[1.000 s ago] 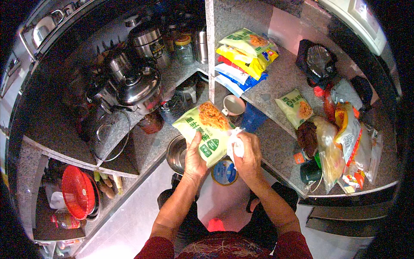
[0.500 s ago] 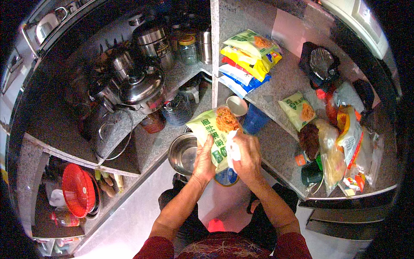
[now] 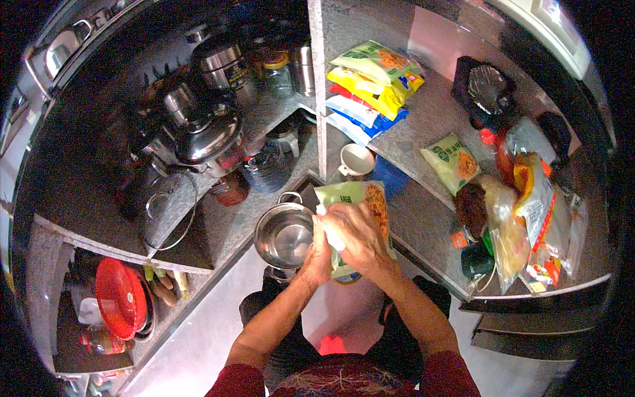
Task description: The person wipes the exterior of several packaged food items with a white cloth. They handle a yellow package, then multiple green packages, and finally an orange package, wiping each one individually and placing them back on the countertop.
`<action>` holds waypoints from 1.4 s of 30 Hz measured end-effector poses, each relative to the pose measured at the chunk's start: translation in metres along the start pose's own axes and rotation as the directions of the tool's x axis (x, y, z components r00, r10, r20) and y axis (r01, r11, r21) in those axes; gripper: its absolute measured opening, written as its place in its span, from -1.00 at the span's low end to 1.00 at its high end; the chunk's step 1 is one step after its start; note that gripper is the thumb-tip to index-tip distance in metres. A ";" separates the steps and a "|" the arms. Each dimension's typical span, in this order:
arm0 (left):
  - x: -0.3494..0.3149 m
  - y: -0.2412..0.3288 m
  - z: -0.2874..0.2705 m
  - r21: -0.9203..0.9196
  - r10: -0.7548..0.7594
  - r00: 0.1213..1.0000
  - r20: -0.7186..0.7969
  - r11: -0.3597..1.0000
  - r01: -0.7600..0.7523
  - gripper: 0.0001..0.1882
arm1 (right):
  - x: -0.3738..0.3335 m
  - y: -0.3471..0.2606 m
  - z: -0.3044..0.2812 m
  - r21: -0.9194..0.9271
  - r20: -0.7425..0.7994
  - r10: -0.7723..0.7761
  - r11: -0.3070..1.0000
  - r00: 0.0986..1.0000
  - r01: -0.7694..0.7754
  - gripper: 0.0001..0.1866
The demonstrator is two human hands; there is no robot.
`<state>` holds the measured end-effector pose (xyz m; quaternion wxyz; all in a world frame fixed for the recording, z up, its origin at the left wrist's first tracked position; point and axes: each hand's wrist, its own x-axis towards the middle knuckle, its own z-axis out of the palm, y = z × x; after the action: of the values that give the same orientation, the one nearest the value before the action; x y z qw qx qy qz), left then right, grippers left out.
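In front of me I hold a pale green noodle packet [image 3: 345, 192] with a picture of orange noodles on it. My left hand [image 3: 316, 259] is closed at the packet's left edge, its thumb up. My right hand [image 3: 359, 239] lies across the packet's front and presses a crumpled white cloth or tissue [image 3: 333, 231] against that left edge. Its fingers hide much of the packet. Just left of my hands is a steel pot [image 3: 266, 233] with loop handles, its inside showing pale spots of light. A similar green packet [image 3: 451, 163] lies apart on the right counter.
A pile of colourful packets [image 3: 377, 69] lies beyond the upright divider, near a white cup [image 3: 356, 159] and a blue container [image 3: 391, 177]. Plastic food bags [image 3: 508, 228] crowd the right counter. Lidded steel pots [image 3: 208, 142] and a red basin [image 3: 119, 294] occupy the left shelves.
My right hand, with the white cloth, has moved from the packet's right edge across to its left edge. The packet has turned more upright and shifted right. The view has shifted slightly.
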<state>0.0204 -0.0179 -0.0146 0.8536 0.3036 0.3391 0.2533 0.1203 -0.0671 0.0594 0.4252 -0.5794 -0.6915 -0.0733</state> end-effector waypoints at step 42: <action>0.016 0.010 0.001 -0.354 -0.069 0.996 0.056 0.931 0.085 -0.46 | -0.009 0.000 -0.007 0.257 -0.131 0.154 0.959 0.979 -0.116 -0.69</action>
<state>0.0295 -0.0015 -0.0140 0.9108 0.1359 0.2808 0.2704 0.1236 -0.0780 0.0582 0.5491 -0.5603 -0.6201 -0.0003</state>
